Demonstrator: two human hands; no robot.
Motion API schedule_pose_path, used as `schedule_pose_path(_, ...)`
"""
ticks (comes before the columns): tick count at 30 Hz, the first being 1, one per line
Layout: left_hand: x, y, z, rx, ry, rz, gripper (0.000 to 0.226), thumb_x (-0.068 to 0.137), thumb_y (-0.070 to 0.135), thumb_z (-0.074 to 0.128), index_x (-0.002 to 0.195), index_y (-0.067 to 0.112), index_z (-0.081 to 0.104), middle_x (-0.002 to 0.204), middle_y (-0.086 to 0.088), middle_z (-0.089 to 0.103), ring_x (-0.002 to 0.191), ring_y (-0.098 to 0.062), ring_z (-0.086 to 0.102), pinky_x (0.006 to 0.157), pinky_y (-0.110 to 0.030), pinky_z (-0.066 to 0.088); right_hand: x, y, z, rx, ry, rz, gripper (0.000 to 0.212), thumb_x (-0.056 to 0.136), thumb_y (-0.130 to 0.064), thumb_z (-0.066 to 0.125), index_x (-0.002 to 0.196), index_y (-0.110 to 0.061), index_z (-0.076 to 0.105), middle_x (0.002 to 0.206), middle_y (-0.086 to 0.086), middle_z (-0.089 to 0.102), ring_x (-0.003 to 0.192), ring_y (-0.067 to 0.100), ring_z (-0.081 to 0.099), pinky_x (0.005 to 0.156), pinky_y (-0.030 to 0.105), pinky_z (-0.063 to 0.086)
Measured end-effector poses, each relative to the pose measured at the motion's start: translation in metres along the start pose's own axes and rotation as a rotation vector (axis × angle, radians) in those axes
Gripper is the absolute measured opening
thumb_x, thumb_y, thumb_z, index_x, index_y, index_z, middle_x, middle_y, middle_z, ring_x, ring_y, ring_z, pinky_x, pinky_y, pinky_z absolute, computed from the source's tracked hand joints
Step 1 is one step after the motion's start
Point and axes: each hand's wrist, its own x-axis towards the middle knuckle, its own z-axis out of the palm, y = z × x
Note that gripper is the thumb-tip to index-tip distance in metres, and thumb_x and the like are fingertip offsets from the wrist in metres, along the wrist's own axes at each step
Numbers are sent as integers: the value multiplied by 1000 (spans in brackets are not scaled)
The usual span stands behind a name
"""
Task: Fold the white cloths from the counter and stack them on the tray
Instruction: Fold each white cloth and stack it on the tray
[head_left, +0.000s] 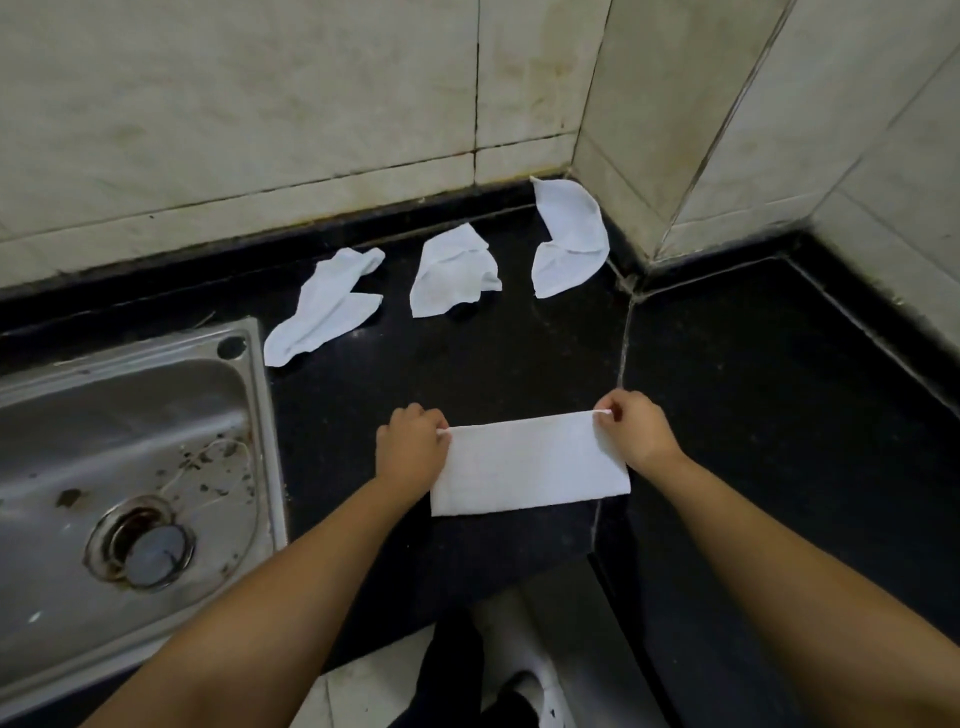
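A white cloth (527, 465) lies flat on the black counter (727, 395) as a wide rectangle, seemingly folded once. My left hand (413, 447) pinches its far left corner and my right hand (636, 434) pinches its far right corner. Three more white cloths lie crumpled farther back: one near the sink corner (324, 306), one in the middle (454, 273), and one in the wall corner (569, 236). No tray is in view.
A steel sink (130, 467) with a dirty basin and drain sits at the left, its rim next to my left forearm. Tiled walls (260, 130) close the back and right. The counter's front edge runs below the cloth, with floor and a shoe underneath.
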Motion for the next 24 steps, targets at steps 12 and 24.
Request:
schedule_pose_path(12,-52,-15,26,75,64,-159,72,88,60,43,145,20,23,144,1,34,130,-15,34,105,-31,29,0,-103,87,-425,-287,-488,43,94,-30,52,135,-22,44,134,3,45,124,23,43,103,39,35)
schedule_pose_path(24,-16,-3,-27,-435,80,-108,9,90,27,56,88,18,58,89,6,56,88,-15,57,82,-33,44,14,-150,23,-46,-361,-411,23,91,-17,57,113,-16,61,101,-1,61,93,12,58,72,18,43)
